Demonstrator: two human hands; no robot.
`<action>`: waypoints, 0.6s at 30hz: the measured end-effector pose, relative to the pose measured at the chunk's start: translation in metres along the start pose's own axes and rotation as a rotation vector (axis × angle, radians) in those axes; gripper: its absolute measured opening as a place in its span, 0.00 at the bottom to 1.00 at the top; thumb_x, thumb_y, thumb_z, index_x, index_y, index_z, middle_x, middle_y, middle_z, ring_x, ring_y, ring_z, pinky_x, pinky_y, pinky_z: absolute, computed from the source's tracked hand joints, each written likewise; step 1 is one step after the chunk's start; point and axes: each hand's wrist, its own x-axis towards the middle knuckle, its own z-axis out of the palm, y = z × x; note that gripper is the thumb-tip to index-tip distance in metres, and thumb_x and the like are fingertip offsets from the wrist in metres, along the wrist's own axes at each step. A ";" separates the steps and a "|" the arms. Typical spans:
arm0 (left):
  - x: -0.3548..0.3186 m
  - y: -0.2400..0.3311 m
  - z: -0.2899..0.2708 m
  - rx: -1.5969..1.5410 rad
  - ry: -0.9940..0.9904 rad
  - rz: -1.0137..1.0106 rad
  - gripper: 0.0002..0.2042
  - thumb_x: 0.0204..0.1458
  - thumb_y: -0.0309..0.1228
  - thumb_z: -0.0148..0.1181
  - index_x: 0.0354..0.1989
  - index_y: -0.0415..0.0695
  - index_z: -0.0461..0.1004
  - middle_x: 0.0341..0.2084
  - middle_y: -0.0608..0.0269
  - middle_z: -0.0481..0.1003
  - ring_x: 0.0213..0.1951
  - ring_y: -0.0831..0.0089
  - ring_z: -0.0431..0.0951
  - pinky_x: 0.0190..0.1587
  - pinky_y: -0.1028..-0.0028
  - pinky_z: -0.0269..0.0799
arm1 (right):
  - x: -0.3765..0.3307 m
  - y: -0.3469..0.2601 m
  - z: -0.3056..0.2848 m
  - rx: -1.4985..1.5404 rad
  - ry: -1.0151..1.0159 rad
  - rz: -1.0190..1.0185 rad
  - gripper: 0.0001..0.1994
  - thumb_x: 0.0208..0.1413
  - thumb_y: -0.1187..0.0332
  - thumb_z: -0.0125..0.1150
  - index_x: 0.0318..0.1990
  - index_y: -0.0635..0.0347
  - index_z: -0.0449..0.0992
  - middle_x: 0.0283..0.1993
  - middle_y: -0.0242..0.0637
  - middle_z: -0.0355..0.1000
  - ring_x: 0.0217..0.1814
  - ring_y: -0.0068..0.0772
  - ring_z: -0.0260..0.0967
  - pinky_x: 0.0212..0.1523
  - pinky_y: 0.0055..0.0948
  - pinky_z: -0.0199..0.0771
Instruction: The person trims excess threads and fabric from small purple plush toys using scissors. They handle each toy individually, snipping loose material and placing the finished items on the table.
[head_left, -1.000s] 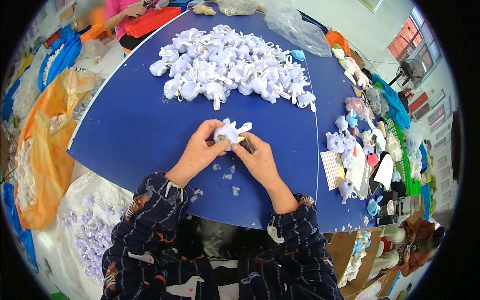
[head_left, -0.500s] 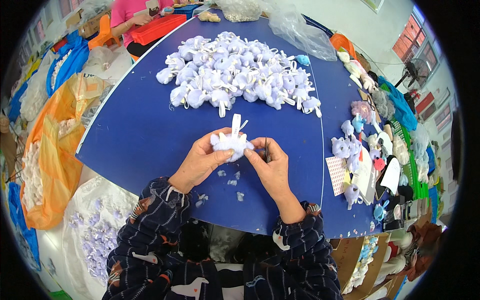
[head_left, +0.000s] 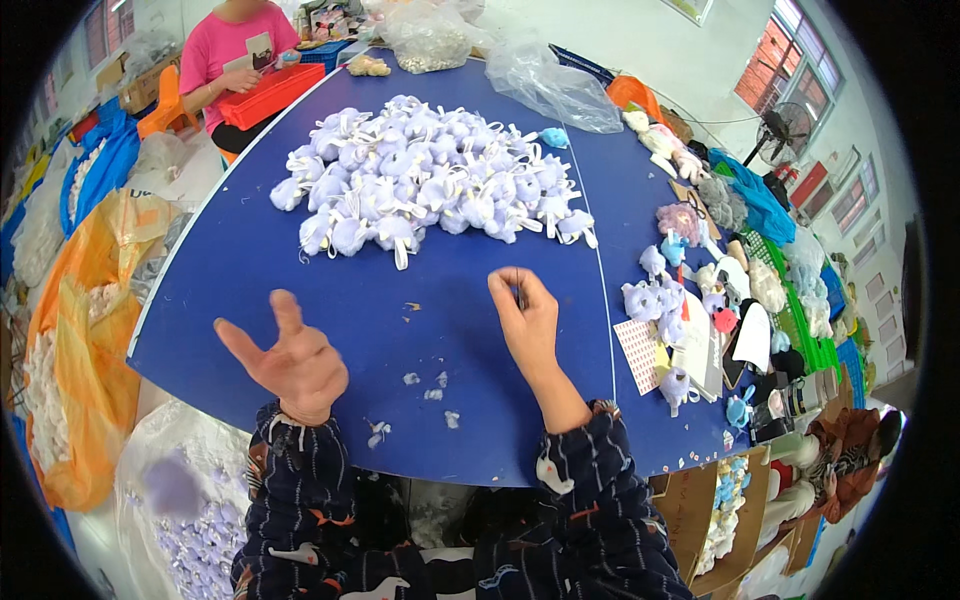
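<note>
My left hand (head_left: 298,362) is over the table's left front part, thumb and forefinger spread, nothing in it. Below and to its left, a blurred lilac plush piece (head_left: 174,487) is in the air over a white plastic bag (head_left: 140,450) that holds many lilac pieces. My right hand (head_left: 527,310) is closed above the middle of the table around a thin dark pointed tool (head_left: 520,295); its kind is mostly hidden by the fingers. Beyond both hands lies a big heap of lilac plush pieces (head_left: 430,180) with white ribbon loops. Fluff tufts (head_left: 433,393) lie between my forearms.
The blue table (head_left: 220,310) carries plush toys, a dotted sheet (head_left: 637,355) and white cards on the right. Orange sacks (head_left: 100,350) stand on the left. A person in pink (head_left: 235,50) sits at far left by a red tray (head_left: 270,95). Clear plastic bags (head_left: 550,88) lie at the back.
My left hand has let go of the lilac plush piece and swung left; the piece is now above the floor bag. My right hand keeps the dark tool. The whole view has shifted.
</note>
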 end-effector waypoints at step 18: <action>0.028 -0.038 -0.012 1.013 0.935 -0.427 0.18 0.57 0.32 0.45 0.55 0.40 0.58 0.46 0.58 0.67 0.43 0.75 0.70 0.42 0.76 0.69 | 0.021 0.009 0.012 0.114 -0.062 0.125 0.07 0.46 0.72 0.60 0.31 0.66 0.73 0.20 0.24 0.65 0.20 0.11 0.55 0.21 0.15 0.56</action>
